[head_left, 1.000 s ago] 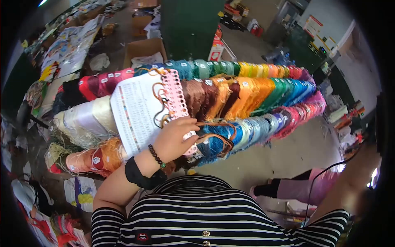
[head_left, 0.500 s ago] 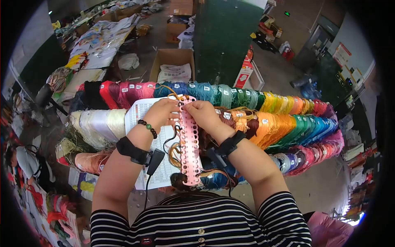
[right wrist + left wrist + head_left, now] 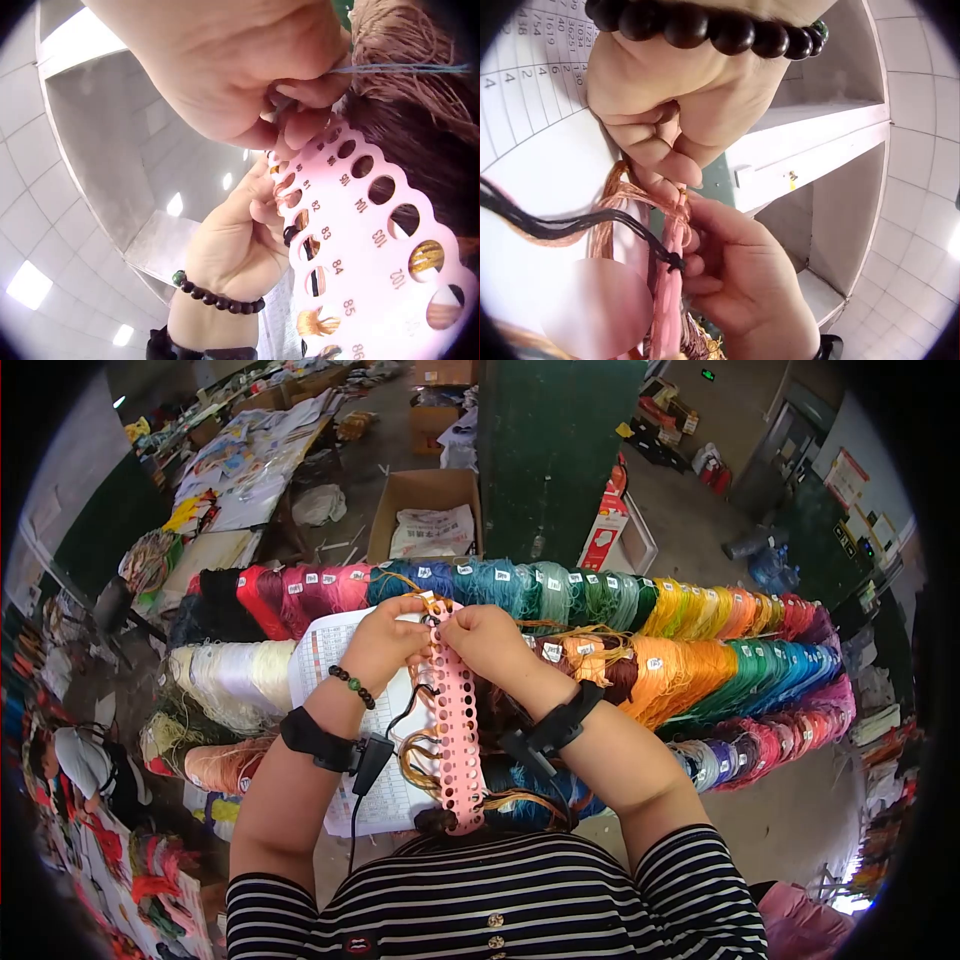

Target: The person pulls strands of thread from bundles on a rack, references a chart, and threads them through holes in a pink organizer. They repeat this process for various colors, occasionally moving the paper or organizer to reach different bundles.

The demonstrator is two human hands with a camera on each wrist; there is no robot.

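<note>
A long pink thread card (image 3: 460,740) with numbered holes along both edges lies lengthwise before me. Black, brown and orange thread loops (image 3: 418,760) hang from its left edge. My left hand (image 3: 385,645), with a dark bead bracelet, pinches the card's far end from the left. Opposite it, my right hand (image 3: 490,645) grips that end with curled fingers. In the left wrist view, a knotted black thread (image 3: 592,225) sits on the edge close to both hands' fingertips. A thin blue strand (image 3: 405,68) runs out beside my right fingers. A printed number chart (image 3: 335,635) lies under the card.
Rows of coloured thread hanks (image 3: 690,665) with white labels spread on both sides under the card and chart. Beyond them stand an open cardboard box (image 3: 425,490) and a green pillar (image 3: 550,460). A cluttered table (image 3: 245,460) is at the far left.
My right hand has come from the far right to the card's far end. My left hand has moved up to it, and the card has turned more lengthwise. The last half second shows little movement.
</note>
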